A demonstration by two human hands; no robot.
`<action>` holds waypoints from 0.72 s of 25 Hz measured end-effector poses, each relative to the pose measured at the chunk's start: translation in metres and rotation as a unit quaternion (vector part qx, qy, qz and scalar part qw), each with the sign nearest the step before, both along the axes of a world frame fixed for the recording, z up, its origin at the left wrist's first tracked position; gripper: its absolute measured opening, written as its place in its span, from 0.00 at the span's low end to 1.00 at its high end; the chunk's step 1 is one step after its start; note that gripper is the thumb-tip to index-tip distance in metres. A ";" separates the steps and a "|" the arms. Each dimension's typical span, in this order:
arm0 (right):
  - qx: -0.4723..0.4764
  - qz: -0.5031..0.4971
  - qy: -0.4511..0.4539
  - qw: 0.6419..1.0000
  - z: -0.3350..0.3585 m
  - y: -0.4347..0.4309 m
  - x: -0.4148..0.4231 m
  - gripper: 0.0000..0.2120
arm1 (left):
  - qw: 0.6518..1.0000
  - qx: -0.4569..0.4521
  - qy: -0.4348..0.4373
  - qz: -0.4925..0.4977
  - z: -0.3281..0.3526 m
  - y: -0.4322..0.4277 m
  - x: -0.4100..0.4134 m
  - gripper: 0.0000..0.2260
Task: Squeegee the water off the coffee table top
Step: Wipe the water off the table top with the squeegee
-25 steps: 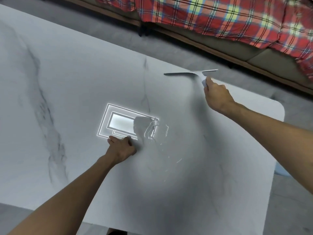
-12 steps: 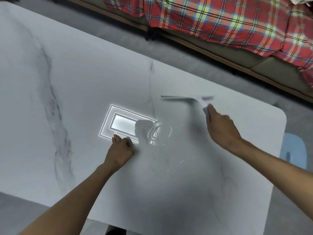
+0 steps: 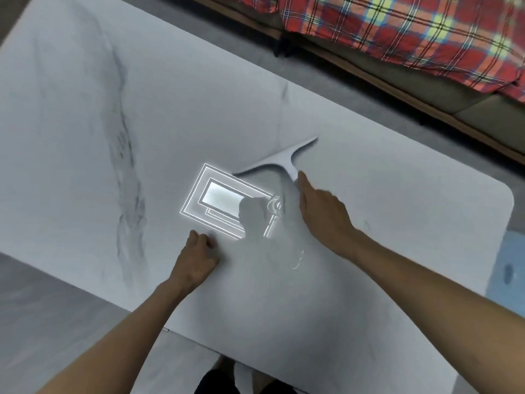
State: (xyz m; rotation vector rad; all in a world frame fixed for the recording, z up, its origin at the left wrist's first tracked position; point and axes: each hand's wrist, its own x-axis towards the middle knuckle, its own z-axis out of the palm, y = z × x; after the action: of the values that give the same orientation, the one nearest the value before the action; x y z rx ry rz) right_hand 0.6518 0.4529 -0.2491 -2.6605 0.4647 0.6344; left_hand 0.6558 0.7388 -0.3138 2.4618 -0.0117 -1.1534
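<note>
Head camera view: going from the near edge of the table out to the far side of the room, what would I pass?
Left hand resting on the coffee table → bright reflection of a ceiling light → squeegee held by the right hand → strip of floor → plaid blanket on the sofa.

Grey floor (image 3: 51, 314) surrounded the scene. Along the upper right stood a sofa (image 3: 443, 89) with olive cushions and a wooden base rail, draped with a red plaid blanket (image 3: 412, 32). A pale blue object (image 3: 508, 268) lay on the floor at right. A rectangular ceiling-light reflection (image 3: 216, 199) glared brightly.
</note>
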 end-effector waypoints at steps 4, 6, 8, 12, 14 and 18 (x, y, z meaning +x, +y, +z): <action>-0.023 0.015 0.056 0.998 0.008 -0.009 -0.092 0.28 | 0.999 -0.002 0.013 -0.038 0.001 0.007 -0.013 0.11; -0.039 0.018 0.083 0.996 0.017 -0.017 -0.131 0.30 | 0.999 -0.003 0.021 -0.043 0.007 0.008 -0.019 0.10; -0.063 0.015 0.090 0.994 0.025 -0.023 -0.166 0.29 | 0.999 0.004 0.020 -0.048 0.015 0.010 -0.026 0.09; -0.110 0.002 0.113 0.987 0.042 -0.033 -0.217 0.27 | 0.999 0.007 -0.015 -0.039 0.024 0.012 -0.043 0.06; -0.137 0.005 0.111 0.984 0.054 -0.035 -0.233 0.26 | 0.999 0.004 -0.028 -0.034 0.026 0.020 -0.052 0.11; -0.174 0.036 0.037 0.983 0.075 -0.004 -0.242 0.20 | 0.997 -0.006 -0.061 -0.038 0.029 0.043 -0.068 0.15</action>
State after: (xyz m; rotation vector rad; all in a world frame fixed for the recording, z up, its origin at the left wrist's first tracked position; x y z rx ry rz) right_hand 0.4100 0.4489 -0.1744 -3.0033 0.5456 0.7328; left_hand 0.5881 0.7816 -0.2846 2.5369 -0.1482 -1.0295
